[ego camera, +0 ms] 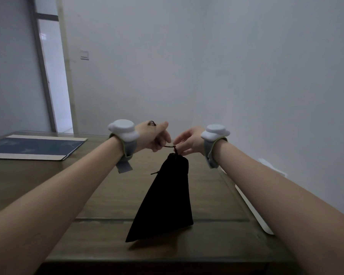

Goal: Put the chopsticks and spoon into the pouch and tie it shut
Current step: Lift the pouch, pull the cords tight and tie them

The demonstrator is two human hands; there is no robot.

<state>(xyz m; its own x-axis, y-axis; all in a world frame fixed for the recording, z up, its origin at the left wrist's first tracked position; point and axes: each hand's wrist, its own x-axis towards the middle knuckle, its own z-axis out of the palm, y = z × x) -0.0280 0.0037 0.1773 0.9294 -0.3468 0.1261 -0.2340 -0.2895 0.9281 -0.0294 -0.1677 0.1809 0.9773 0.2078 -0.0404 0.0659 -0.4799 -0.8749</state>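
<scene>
Black pouch [165, 197] hangs from its gathered neck, long axis running from 12 o'clock at the neck down to about 7 o'clock at the bottom corner, which sits on or just above the wooden table [99, 197] (contact unclear). Drawstring [169, 147] stretches sideways above the neck. Left hand [154, 136] sits at 9 o'clock from the neck, fingers pinched on the cord end. Right hand [189, 140] sits at 3 o'clock, fingers closed on the cord at the neck, so it is nearer the pouch. A loose cord tail pokes out at 9 o'clock below the neck. Chopsticks and spoon not visible, likely inside. Pouch is soft, matte fabric, tapered flat shape; cord thin and dark. Judged step: cinching or knotting, pulling the ends apart.
</scene>
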